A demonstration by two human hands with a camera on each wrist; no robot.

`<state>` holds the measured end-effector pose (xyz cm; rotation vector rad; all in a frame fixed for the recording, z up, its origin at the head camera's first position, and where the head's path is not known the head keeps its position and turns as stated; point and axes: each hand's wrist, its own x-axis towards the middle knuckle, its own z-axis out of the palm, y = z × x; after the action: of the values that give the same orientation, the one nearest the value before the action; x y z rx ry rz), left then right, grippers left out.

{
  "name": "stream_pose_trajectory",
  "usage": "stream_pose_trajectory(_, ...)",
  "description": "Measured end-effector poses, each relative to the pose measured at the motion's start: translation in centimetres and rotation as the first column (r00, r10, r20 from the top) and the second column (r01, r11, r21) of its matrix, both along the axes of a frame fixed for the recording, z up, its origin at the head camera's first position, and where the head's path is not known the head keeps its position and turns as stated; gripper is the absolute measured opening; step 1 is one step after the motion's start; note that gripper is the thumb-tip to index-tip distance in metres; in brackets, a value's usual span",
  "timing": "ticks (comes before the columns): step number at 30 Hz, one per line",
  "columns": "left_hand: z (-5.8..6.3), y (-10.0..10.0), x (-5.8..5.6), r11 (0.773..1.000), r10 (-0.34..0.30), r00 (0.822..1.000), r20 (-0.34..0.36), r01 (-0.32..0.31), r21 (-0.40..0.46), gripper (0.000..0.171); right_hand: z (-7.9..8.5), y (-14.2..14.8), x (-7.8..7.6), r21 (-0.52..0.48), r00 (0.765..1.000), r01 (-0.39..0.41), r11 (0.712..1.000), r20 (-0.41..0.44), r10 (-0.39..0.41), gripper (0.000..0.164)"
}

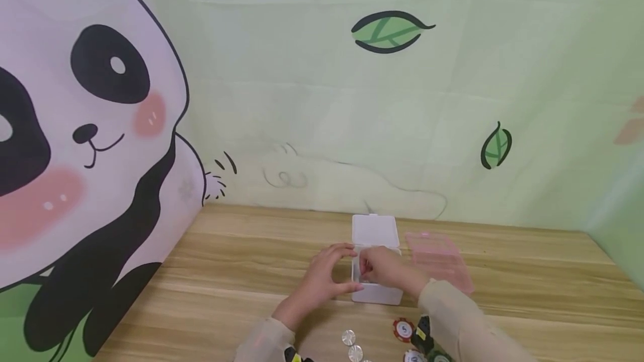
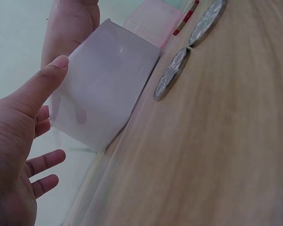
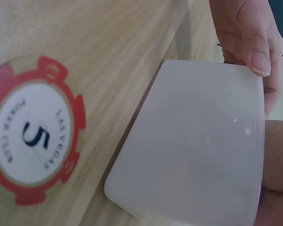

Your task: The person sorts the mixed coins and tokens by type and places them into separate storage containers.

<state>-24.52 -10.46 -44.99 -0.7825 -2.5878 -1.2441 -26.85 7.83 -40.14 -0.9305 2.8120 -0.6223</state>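
A white plastic box (image 1: 377, 295) stands on the wooden table with its lid (image 1: 374, 230) tipped back. From the left side, my left hand (image 1: 322, 275) holds the box, thumb at the front rim and index finger toward the back. In the left wrist view the thumb presses the box's translucent wall (image 2: 104, 84), while other fingers extend behind it. My right hand (image 1: 384, 267) reaches over the right rim into the box with its fingers pointing down. The box wall hides its fingertips in both wrist views, so I cannot tell whether they hold anything.
Beside the box on the right lies a translucent pink case (image 1: 440, 261). Silver coins (image 1: 349, 338) are in front of it. A red-and-white poker chip (image 1: 403, 329) marked 5 and more chips lie near my right forearm. Behind the table hangs a printed panda backdrop (image 1: 282, 99).
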Motion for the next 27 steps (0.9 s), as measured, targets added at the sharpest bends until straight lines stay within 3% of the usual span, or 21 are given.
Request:
stream_pose_trajectory(8,-0.04,0.00,0.10,1.000,-0.001,1.000,-0.004,0.000,-0.008,0.059,-0.11,-0.27,0.11,0.044,0.999,0.046,0.998,-0.003,-0.046,0.019)
stream_pose_trajectory(15,-0.12,0.05,-0.04,1.000,0.003,1.000,-0.019,-0.004,-0.014,0.060,-0.13,-0.14,0.25,0.083,0.994,0.060,0.995,-0.092,-0.053,0.019)
stream_pose_trajectory(27,0.08,0.09,0.04,1.000,0.006,1.000,-0.001,-0.006,-0.003,0.060,0.38,-0.12,0.51,0.082,0.992,0.085,0.993,-0.097,-0.077,0.016)
